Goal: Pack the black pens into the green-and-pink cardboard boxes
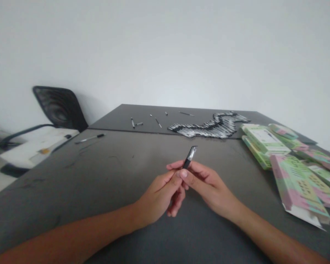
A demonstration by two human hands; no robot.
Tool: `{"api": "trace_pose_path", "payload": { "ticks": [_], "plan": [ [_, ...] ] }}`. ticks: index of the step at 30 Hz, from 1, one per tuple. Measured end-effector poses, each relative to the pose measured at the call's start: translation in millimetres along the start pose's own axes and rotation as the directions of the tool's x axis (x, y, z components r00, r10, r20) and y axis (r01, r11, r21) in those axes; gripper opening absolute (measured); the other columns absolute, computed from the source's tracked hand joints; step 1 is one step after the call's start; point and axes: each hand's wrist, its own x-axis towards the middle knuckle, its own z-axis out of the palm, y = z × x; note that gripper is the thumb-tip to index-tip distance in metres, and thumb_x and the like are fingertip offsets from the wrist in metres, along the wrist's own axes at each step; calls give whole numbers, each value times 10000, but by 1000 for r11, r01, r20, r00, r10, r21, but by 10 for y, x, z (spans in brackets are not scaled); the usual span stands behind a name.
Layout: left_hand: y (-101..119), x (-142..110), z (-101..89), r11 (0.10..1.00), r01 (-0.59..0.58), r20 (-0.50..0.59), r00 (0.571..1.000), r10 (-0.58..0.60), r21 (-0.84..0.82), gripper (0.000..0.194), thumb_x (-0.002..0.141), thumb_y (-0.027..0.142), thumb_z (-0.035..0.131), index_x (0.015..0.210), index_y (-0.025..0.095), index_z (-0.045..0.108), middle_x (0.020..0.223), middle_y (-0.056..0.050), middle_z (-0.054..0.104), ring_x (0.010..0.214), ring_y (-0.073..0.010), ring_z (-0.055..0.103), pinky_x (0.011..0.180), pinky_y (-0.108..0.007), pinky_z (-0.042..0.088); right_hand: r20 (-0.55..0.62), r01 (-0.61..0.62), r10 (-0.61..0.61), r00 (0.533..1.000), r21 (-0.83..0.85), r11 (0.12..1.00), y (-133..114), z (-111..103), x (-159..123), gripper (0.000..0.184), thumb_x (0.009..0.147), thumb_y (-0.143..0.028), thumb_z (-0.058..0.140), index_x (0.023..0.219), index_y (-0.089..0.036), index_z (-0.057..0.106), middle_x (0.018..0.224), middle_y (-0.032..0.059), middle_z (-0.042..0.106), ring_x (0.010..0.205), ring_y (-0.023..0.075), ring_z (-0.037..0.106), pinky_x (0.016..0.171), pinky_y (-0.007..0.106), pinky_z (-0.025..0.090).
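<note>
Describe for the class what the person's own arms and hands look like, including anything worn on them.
The left hand and right hand are bare, with no gloves, rings or bracelets visible. The left forearm and right forearm are bare too, with no sleeves or watch in view.

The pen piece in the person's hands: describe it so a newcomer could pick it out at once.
On the dark grey table, look for the left hand and right hand. Pinched between them is a short black-and-clear pen piece, the only one held up, while the heap of pens lies flat beyond.
</note>
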Motion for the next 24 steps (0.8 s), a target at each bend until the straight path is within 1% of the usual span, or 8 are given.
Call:
{"api": "trace_pose_path", "payload": {
  "ticks": [3,7,10,13,15,18,21,24],
  "plan": [
    [-28,32,-8,999,-15,49,999,18,-45,603,995,772,501,929,176,564,577,13,610,403,-120,550,389,-200,417,-38,23,-25,999,-47,999,-24,-34,28,359,1031,-504,656,1221,-218,760,982,48,781,771,144,689,775,293,582],
    [-50,75,-38,998,-7,59,998,10,-56,726,951,840,479,970,134,646,637,-31,651,454,-142,626,392,-200,410,-267,71,-80,960,-42,997,-85,-234,103,360,991,-574,687,1049,-223,737,902,41,774,790,165,686,783,309,582],
    [-66,98,-75,999,15,31,999,-14,-36,787,934,874,445,902,122,678,602,-29,624,434,-135,590,384,-204,372,-492,125,-146,858,-76,989,-160,-470,141,395,983,-625,671,962,-232,710,665,-39,613,630,132,586,799,309,583],
    [-95,121,-131,1000,26,-8,1000,-26,-6,810,935,886,412,835,129,684,563,-9,584,406,-116,526,389,-208,337,-643,176,-189,742,-86,981,-253,-725,152,418,969,-644,674,940,-229,711,623,-84,399,523,97,361,653,257,527],
    [-118,140,-174,999,30,-33,999,-30,17,829,931,905,372,790,145,672,519,13,533,380,-106,449,381,-215,296,-691,179,-156,706,-39,983,-298,-880,152,443,953,-666,672,986,-227,718,634,-88,321,519,100,273,522,235,425],
    [-133,165,-228,998,25,-68,997,-21,62,836,952,897,326,766,156,665,477,45,444,374,-97,339,407,-232,251,-725,142,-110,680,-17,990,-316,-1077,148,455,948,-656,646,993,-210,724,623,-94,272,506,100,207,455,239,334],
    [-113,180,-255,993,-1,-110,994,14,120,830,962,886,324,726,163,658,463,56,382,397,-102,293,453,-256,231,-758,118,-111,643,-46,992,-292,-1235,135,426,949,-603,620,997,-195,734,613,-94,294,488,96,224,456,252,350],
    [-79,189,-257,985,-30,-155,986,57,167,821,981,864,321,694,169,650,456,54,353,427,-113,277,508,-278,249,-799,102,-165,578,-130,986,-270,-1358,112,415,945,-586,635,1010,-193,753,645,-59,432,522,112,377,502,268,430]
  ]
}}
